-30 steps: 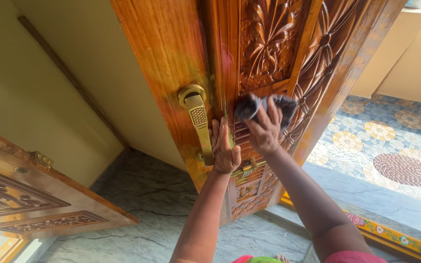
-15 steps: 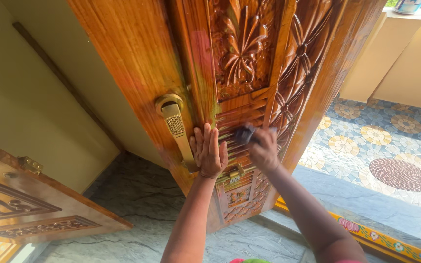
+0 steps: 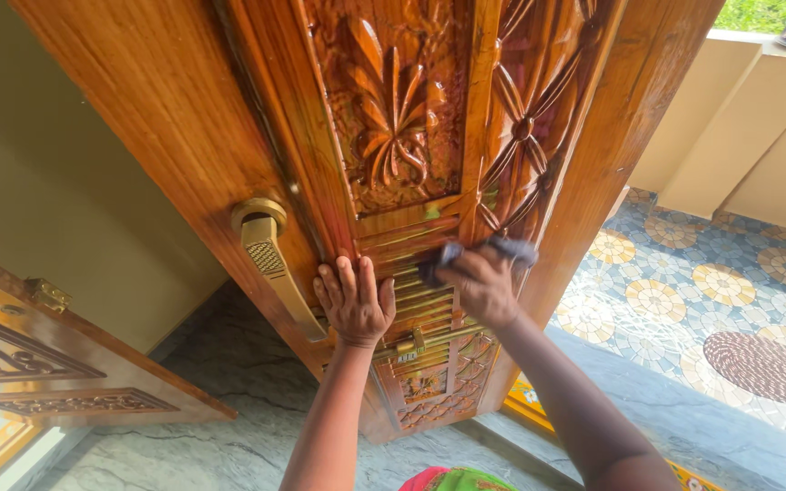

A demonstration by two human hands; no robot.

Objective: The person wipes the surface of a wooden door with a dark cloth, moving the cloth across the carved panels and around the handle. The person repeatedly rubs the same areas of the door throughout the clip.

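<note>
Looking down from my head view, I see a grey marbled stone floor [image 3: 184,436] at the near left, running up to a plain olive wall [image 3: 65,200] on the left. On the far right a patterned tile floor [image 3: 711,291] of yellow and blue rounds spreads out, with a round brown mat [image 3: 766,368] on it and a low cream wall [image 3: 739,127] beyond. A second carved wooden leaf [image 3: 56,364] leans in at the near left.

The carved door [image 3: 393,155] fills the middle: glossy orange-brown wood, a flower relief in the upper panel, a lattice of petals to the right of it, ribbed slats below and a small carved panel at the bottom. A brass pull handle [image 3: 270,259] runs down its left stile and a brass bolt [image 3: 429,341] sits across the lower rail.

My left hand [image 3: 354,300] lies flat on the door just right of the handle, fingers spread and pointing up, palm pressed to the wood, holding nothing. My right hand [image 3: 482,286] is just beside it on the ribbed slats, its grip pinching a dark cloth [image 3: 466,253] against the wood; the cloth pokes out above the knuckles on both sides. Both forearms reach up from the near edge, the right one slanting in from the lower right.
</note>
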